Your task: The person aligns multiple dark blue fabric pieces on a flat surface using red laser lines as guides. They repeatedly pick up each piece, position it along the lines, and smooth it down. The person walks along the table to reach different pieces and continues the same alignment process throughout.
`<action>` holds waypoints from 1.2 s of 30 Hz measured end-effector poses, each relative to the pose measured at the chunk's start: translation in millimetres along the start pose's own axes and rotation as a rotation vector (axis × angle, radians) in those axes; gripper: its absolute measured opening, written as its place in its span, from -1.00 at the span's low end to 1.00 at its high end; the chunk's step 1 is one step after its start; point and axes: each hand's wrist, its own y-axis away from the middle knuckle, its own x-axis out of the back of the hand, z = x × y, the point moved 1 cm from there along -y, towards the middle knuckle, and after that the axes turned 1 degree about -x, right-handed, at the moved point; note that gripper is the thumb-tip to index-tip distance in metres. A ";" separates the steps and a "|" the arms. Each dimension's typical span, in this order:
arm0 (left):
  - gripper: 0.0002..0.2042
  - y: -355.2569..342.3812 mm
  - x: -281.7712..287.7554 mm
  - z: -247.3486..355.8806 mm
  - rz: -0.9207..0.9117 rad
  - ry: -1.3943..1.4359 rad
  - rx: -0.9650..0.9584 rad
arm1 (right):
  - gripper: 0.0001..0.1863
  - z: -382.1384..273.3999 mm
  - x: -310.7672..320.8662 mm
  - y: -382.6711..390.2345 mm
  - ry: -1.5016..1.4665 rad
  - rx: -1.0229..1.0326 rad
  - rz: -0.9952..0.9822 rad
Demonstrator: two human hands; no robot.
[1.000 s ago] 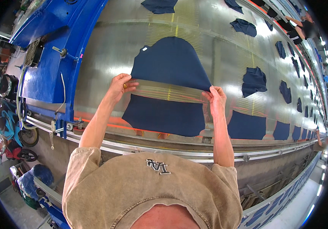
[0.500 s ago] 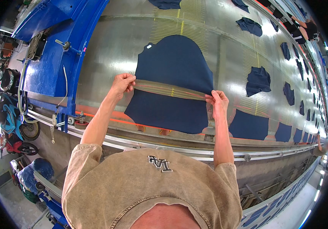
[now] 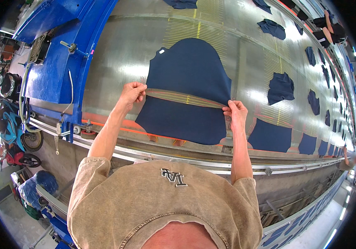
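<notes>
A large navy fabric panel [image 3: 188, 68] with a rounded far edge lies on the long glossy table [image 3: 120, 54], a small white tag at its upper left. My left hand [image 3: 134, 91] pinches its near left corner. At the near right corner, my right hand [image 3: 236, 111] pinches the same panel between thumb and fingers. Closer to me a second navy fabric piece [image 3: 182, 122] lies flat, its upper edge just below the panel's near edge. A narrow strip of table with yellow and red marking lines [image 3: 187, 99] shows between the two pieces.
A blue machine frame [image 3: 55, 70] stands at the left end of the table. Metal rails [image 3: 178, 162] run along the near edge. Crumpled navy pieces [image 3: 280, 88] and flat navy pieces [image 3: 270, 136] lie to the right. Another person [image 3: 331, 31] is at the far right. Motorbikes [image 3: 16, 133] stand left.
My right hand has come slightly nearer with the panel's right corner, narrowing the gap there. My left hand has shifted very little.
</notes>
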 end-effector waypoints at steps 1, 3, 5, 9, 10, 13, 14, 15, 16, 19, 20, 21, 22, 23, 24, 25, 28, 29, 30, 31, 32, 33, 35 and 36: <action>-0.86 0.0 -0.2 -0.7 -0.002 0.005 0.001 | -0.85 0.1 -0.3 0.6 0.010 0.003 0.008; -0.86 -0.3 0.4 -1.9 -0.004 -0.003 0.002 | -0.85 0.2 -1.2 2.0 0.042 0.007 0.012; -0.87 -0.8 1.4 -3.1 -0.003 -0.031 0.002 | -0.86 0.1 -2.1 2.9 0.076 0.011 0.023; -0.86 -1.3 1.7 -4.9 0.012 -0.055 0.001 | -0.85 -0.6 -3.8 3.8 0.168 0.015 0.032; -0.87 -1.3 1.0 -4.8 0.020 -0.060 0.001 | -0.85 -0.6 -4.3 3.8 0.206 0.016 0.039; -0.87 -0.2 -2.0 -3.8 0.041 -0.094 0.005 | -0.85 0.1 -6.3 3.6 0.216 0.040 0.042; -0.88 0.3 -2.7 -3.3 0.048 -0.110 0.005 | -0.85 0.1 -6.4 3.5 0.224 0.053 0.040; -0.88 0.8 -3.2 -2.9 0.047 -0.108 0.011 | -0.84 -0.1 -6.6 3.5 0.237 0.060 0.045; -0.88 1.3 -3.7 -2.6 0.047 -0.108 0.014 | -0.84 -0.4 -6.6 3.4 0.245 0.067 0.050; -0.87 2.1 -3.4 -2.5 0.049 -0.103 0.017 | -0.83 -1.7 -6.0 3.4 0.235 0.057 0.075; -0.87 2.1 -3.2 -2.8 0.051 -0.103 0.016 | -0.84 -2.1 -5.8 3.6 0.241 0.060 0.064; -0.87 2.0 -2.9 -3.2 0.048 -0.103 0.015 | -0.84 -2.5 -5.4 3.7 0.246 0.056 0.063; -0.86 1.9 -2.5 -3.4 0.047 -0.105 0.014 | -0.84 -2.7 -5.0 3.7 0.252 0.052 0.068; -0.86 1.8 -2.2 -3.8 0.049 -0.111 0.012 | -0.84 -2.7 -5.0 3.7 0.249 0.053 0.062; -0.86 1.8 -2.0 -4.2 0.050 -0.111 0.012 | -0.84 -2.6 -5.0 3.7 0.248 0.053 0.062; -0.86 1.7 -1.8 -4.5 0.054 -0.114 0.013 | -0.84 -2.5 -4.9 3.6 0.248 0.054 0.061; -0.86 1.3 -1.7 -5.4 0.062 -0.134 0.014 | -0.84 -1.5 -4.3 3.0 0.252 0.058 0.060; -0.85 1.4 -1.6 -5.8 0.067 -0.145 0.014 | -0.84 -1.2 -3.9 2.7 0.259 0.058 0.058; -0.85 1.5 -1.5 -6.2 0.069 -0.142 0.015 | -0.84 -0.7 -3.5 2.4 0.266 0.057 0.057; -0.85 1.4 -1.8 -6.6 0.072 -0.141 0.013 | -0.84 -0.1 -2.7 2.0 0.274 0.056 0.060; -0.85 1.2 -2.1 -7.0 0.074 -0.141 0.012 | -0.84 0.4 -2.0 1.7 0.288 0.064 0.049; -0.86 1.0 -2.3 -7.3 0.074 -0.144 0.009 | -0.84 1.1 -1.7 1.4 0.302 0.073 0.042; -0.86 0.6 -2.7 -7.9 0.077 -0.153 0.001 | -0.83 2.3 -1.2 1.0 0.320 0.090 0.033; -0.85 0.3 -3.1 -8.3 0.082 -0.163 -0.006 | -0.83 2.7 -1.2 0.9 0.325 0.098 0.030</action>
